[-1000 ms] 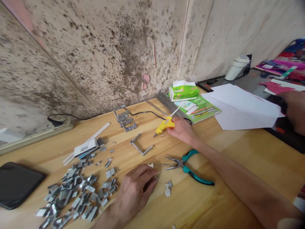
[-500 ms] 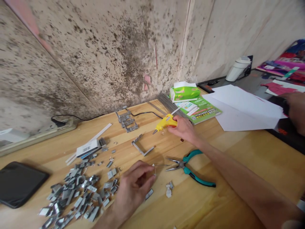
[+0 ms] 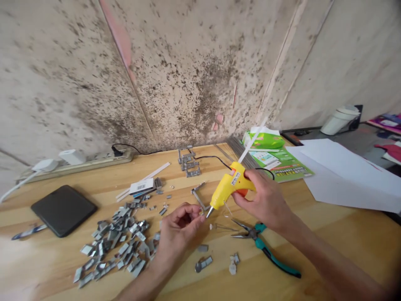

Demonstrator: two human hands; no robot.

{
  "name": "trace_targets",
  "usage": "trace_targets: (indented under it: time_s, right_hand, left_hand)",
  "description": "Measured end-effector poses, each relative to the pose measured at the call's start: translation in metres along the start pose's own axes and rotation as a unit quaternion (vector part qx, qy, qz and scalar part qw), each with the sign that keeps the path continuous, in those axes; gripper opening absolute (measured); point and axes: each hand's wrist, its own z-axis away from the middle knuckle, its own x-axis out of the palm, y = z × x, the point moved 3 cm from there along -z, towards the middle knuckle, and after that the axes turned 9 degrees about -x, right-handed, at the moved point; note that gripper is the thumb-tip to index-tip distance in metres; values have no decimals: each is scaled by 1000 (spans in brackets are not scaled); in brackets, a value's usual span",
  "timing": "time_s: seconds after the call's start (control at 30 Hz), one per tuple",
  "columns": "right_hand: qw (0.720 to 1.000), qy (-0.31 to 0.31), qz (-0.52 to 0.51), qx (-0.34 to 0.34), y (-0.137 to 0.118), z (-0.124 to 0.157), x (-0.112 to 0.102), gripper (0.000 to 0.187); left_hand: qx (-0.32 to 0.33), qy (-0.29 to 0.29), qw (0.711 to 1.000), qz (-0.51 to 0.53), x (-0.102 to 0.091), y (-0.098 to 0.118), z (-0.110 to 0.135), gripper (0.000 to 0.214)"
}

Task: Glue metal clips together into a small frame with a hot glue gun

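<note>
My right hand (image 3: 266, 202) grips a yellow glue gun (image 3: 230, 188) with a white glue stick (image 3: 252, 140) poking out of its back. Its nozzle points down-left, right at the fingertips of my left hand (image 3: 180, 232). My left hand is raised off the wooden table (image 3: 328, 234), its fingers pinched on a small piece too tiny to name. Teal-handled pliers (image 3: 266, 248) lie just below my right hand. A bent metal bracket (image 3: 199, 196) lies behind the nozzle.
A heap of several small grey metal clips (image 3: 115, 242) lies left of my left hand. A black tablet (image 3: 64, 209) is further left, a power strip (image 3: 75, 161) by the wall. White paper sheets (image 3: 344, 175), a green booklet (image 3: 282, 161) and a tissue pack (image 3: 263, 140) lie right.
My right hand has lifted the glue gun off the table and brought it toward me, to my left hand. My left hand rose from the table into a pinch. The view shifted.
</note>
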Motion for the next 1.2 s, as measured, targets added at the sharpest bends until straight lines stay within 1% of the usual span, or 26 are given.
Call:
trace_targets:
  time_s: [0.13, 0.27, 0.37, 0.57, 0.9, 1.2]
  right_hand:
    - [997, 38, 52, -35, -3, 0, -1, 23]
    - [994, 41, 79, -60, -6, 0, -1, 19]
    - [993, 39, 92, -70, -7, 1, -1, 19]
    - [993, 25, 86, -72, -7, 2, -1, 18]
    - [995, 5, 71, -75, -9, 0, -4, 18]
    - [992, 13, 76, -98, -11, -1, -6, 18]
  left_hand:
    - [10, -8, 1000, -8, 0, -7, -1, 16]
    - [14, -17, 1000, -22, 0, -12, 0, 17]
    - [9, -13, 1000, -26, -1, -13, 0, 18]
    - [4, -10, 1000, -21, -1, -12, -1, 20]
    - [7, -20, 1000, -8, 0, -11, -1, 18]
    - [28, -17, 998, -50, 0, -12, 0, 16]
